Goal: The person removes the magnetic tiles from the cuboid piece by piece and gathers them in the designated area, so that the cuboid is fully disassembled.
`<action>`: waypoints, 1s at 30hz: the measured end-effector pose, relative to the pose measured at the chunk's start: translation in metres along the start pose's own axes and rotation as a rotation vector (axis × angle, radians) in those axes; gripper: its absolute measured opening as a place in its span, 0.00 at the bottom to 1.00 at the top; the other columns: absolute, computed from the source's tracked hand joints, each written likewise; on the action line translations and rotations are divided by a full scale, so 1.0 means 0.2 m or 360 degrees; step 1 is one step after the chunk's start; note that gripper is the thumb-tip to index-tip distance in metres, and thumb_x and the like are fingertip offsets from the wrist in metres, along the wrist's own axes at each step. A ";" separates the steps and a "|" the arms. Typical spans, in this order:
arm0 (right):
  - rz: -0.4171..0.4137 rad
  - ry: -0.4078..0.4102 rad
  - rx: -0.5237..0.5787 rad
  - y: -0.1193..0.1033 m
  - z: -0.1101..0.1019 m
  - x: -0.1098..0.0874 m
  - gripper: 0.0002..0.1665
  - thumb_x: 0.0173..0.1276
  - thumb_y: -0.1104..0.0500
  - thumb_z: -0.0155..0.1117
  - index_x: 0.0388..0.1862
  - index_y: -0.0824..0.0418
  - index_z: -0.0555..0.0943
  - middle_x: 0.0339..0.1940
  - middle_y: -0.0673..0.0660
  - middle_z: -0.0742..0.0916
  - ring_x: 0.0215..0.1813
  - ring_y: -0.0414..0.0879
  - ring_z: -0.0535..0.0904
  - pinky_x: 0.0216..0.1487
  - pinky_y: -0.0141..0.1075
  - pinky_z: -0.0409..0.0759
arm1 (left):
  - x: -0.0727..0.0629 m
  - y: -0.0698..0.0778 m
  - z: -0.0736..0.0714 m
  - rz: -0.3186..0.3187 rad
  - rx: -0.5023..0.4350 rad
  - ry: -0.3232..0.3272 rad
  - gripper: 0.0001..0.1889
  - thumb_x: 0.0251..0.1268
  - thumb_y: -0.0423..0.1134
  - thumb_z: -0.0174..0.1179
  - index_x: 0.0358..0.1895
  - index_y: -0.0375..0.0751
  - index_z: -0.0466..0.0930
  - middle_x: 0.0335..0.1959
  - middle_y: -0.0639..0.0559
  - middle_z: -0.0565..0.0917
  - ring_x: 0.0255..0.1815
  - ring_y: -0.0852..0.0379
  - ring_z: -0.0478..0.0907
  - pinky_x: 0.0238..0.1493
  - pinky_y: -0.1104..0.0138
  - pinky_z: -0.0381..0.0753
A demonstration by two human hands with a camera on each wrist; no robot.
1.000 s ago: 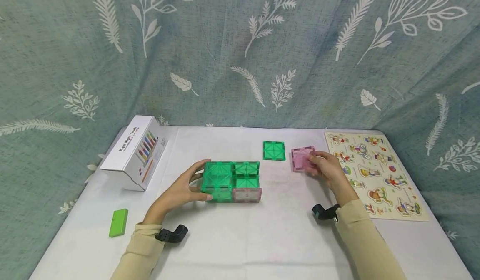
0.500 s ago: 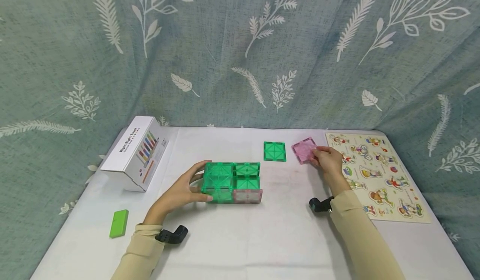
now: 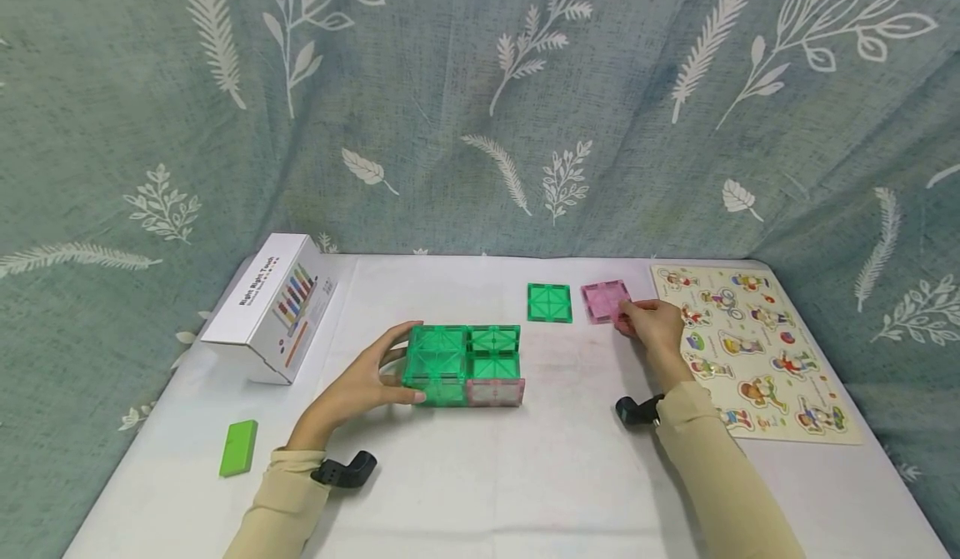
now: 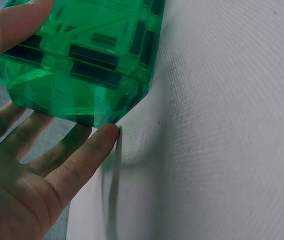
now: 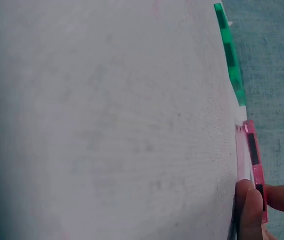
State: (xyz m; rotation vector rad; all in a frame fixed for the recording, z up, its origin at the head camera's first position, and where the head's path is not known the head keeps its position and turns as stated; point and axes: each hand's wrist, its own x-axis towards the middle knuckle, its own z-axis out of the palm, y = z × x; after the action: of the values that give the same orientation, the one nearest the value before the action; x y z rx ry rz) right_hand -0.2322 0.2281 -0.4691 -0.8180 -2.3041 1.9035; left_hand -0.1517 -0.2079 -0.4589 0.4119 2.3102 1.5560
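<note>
A block built of green see-through magnetic tiles (image 3: 438,352) stands mid-table, its left part covered on top, its right part open above. At its front right is a pale pink panel (image 3: 495,391). My left hand (image 3: 366,382) holds the block's left end, thumb in front and fingers behind; in the left wrist view the fingertips (image 4: 109,131) touch its edge. My right hand (image 3: 654,326) pinches a pink square magnetic tile (image 3: 602,299) by its near right corner. In the right wrist view this tile (image 5: 254,150) is seen edge-on, slightly tilted off the white table.
Left of the pink tile lies a flat green square tile (image 3: 549,302). A picture puzzle board (image 3: 757,359) covers the right side. At the left are a white box (image 3: 270,305) and a light green rectangular block (image 3: 238,448). A patterned curtain (image 3: 450,109) hangs behind the table (image 3: 480,484).
The right hand first lifts and turns the pink tile away from the body, then lowers it beside the green tile, squarer to it. The left hand and the block stay still.
</note>
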 end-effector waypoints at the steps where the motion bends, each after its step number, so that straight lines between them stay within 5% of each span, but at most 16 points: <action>1: 0.0002 -0.0022 -0.0012 0.00 0.00 0.00 0.23 0.70 0.59 0.65 0.56 0.75 0.77 0.17 0.43 0.83 0.18 0.31 0.82 0.27 0.25 0.85 | 0.00 0.00 0.00 0.0000 -0.0002 0.0000 0.56 0.49 0.39 0.79 0.80 0.55 0.52 0.82 0.45 0.53 0.80 0.29 0.52 0.68 0.42 0.76; 9: -0.0222 -0.0053 -0.0548 0.02 -0.03 -0.03 0.19 0.69 0.54 0.64 0.45 0.70 0.77 0.13 0.47 0.82 0.13 0.33 0.77 0.19 0.26 0.79 | 0.00 -0.01 0.00 0.0003 0.0001 -0.0003 0.55 0.50 0.40 0.79 0.80 0.55 0.52 0.81 0.45 0.55 0.80 0.29 0.51 0.68 0.42 0.76; 14: -0.0507 0.0087 -0.0753 -0.03 0.01 -0.08 0.20 0.70 0.52 0.64 0.48 0.68 0.81 0.27 0.60 0.88 0.22 0.42 0.79 0.23 0.29 0.72 | 0.00 -0.01 0.00 0.0009 0.0002 -0.0003 0.55 0.49 0.41 0.79 0.80 0.55 0.52 0.81 0.45 0.55 0.80 0.30 0.52 0.68 0.42 0.76; 18: -0.0637 -0.0185 -0.0804 -0.10 0.09 -0.13 0.22 0.74 0.52 0.61 0.57 0.67 0.81 0.45 0.67 0.88 0.36 0.53 0.86 0.32 0.32 0.80 | 0.00 -0.01 -0.01 0.0014 0.0003 -0.0001 0.55 0.49 0.40 0.79 0.80 0.56 0.52 0.81 0.45 0.55 0.80 0.30 0.52 0.68 0.42 0.76; 22: -0.0590 -0.0480 -0.0875 -0.15 0.19 -0.17 0.27 0.76 0.50 0.58 0.64 0.67 0.77 0.57 0.68 0.85 0.56 0.60 0.83 0.54 0.45 0.84 | 0.00 -0.01 -0.01 0.0024 -0.0001 -0.0005 0.55 0.49 0.40 0.79 0.80 0.55 0.52 0.81 0.44 0.55 0.80 0.29 0.52 0.68 0.42 0.75; 25: -0.0518 -0.0553 -0.0923 -0.17 0.24 -0.16 0.30 0.76 0.47 0.57 0.67 0.66 0.74 0.64 0.67 0.81 0.65 0.62 0.77 0.65 0.55 0.77 | 0.00 -0.01 0.00 0.0024 -0.0002 -0.0004 0.56 0.49 0.39 0.79 0.80 0.54 0.51 0.81 0.43 0.54 0.80 0.29 0.52 0.68 0.42 0.75; 30: -0.0483 -0.0583 -0.0881 -0.17 0.30 -0.15 0.31 0.76 0.47 0.57 0.67 0.66 0.74 0.66 0.67 0.80 0.66 0.62 0.77 0.67 0.55 0.77 | 0.00 -0.01 0.00 0.0009 -0.0004 0.0007 0.56 0.48 0.39 0.79 0.80 0.54 0.52 0.81 0.44 0.54 0.80 0.29 0.52 0.68 0.43 0.76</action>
State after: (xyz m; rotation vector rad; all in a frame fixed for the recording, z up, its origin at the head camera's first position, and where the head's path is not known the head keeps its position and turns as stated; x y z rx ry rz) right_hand -0.2405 0.1575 -0.4436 -0.1074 -3.0214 1.3927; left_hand -0.1524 -0.2091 -0.4610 0.4153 2.3121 1.5642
